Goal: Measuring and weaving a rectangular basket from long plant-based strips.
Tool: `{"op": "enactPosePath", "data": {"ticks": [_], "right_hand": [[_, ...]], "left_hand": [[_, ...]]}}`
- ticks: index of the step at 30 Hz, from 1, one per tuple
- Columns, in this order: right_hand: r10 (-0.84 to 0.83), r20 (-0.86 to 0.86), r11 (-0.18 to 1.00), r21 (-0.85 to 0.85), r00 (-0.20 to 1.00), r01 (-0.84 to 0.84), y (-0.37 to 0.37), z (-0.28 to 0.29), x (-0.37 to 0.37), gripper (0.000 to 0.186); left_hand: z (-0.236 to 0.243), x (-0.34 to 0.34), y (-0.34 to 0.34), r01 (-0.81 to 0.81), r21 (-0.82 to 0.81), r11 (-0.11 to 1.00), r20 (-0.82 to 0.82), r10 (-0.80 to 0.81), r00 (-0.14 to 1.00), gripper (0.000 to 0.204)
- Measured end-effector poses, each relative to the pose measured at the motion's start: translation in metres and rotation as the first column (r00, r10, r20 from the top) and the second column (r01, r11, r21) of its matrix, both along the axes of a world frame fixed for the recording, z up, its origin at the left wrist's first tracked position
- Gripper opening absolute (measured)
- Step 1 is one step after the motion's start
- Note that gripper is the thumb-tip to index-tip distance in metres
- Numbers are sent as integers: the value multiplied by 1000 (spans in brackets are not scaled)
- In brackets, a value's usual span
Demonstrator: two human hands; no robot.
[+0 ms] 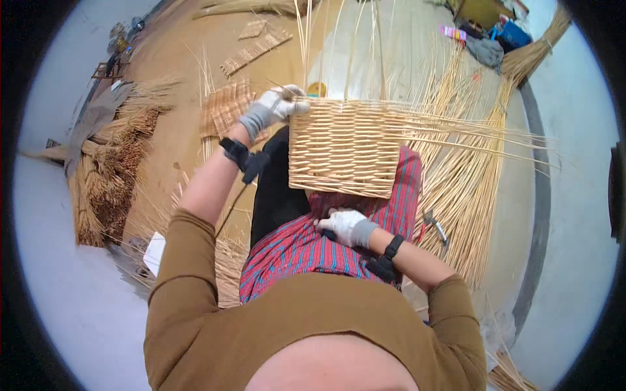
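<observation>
A woven wicker piece (344, 146) of pale willow rods stands over my knees, with long rods rising from its top edge and loose ends sticking out to the right. Whether it is a flat panel or one side of a basket, I cannot tell. My left hand (279, 107), in a white and grey glove, grips its upper left corner. Below it, my right hand (349, 228), gloved the same way, rests in my lap on the red striped apron (293, 254). Its fingers are curled, with something dark beside them; what they hold is hidden.
Long loose rods (469, 215) cover the floor at the right, with a red-handled cutting tool (435, 226) on them. Bundled rods (107, 176) are stacked along the left wall. Woven mats (225, 107) lie ahead on the left. A blue container (514, 36) stands at the far right.
</observation>
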State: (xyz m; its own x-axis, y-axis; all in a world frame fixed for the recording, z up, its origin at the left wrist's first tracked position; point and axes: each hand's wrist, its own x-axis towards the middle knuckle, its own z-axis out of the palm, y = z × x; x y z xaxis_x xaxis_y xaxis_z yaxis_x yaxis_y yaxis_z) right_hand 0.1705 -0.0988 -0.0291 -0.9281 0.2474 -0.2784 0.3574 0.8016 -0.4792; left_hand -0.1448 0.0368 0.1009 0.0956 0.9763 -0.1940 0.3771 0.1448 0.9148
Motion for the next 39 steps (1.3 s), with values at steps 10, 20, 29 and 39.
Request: {"op": "enactPosePath", "data": {"ticks": [10,20,29,39], "right_hand": [[-432,-298,810,-543,851,221,34,65,63,50],[-694,-4,544,-658,720,521,6,54,64,41],[-983,-105,-43,-655,-147,755,95,-63,217,21],[-936,351,76,168,13,983,43,-214,268,51]], "left_hand": [[0,143,-145,-131,704,699,-98,278,956,49],[-70,184,-163,461,122,879,-34,-460,887,89],[-71,166,-158,317,-113,942,-49,-324,945,28],[-72,210,-123,-61,-449,891,620,360,697,36]]}}
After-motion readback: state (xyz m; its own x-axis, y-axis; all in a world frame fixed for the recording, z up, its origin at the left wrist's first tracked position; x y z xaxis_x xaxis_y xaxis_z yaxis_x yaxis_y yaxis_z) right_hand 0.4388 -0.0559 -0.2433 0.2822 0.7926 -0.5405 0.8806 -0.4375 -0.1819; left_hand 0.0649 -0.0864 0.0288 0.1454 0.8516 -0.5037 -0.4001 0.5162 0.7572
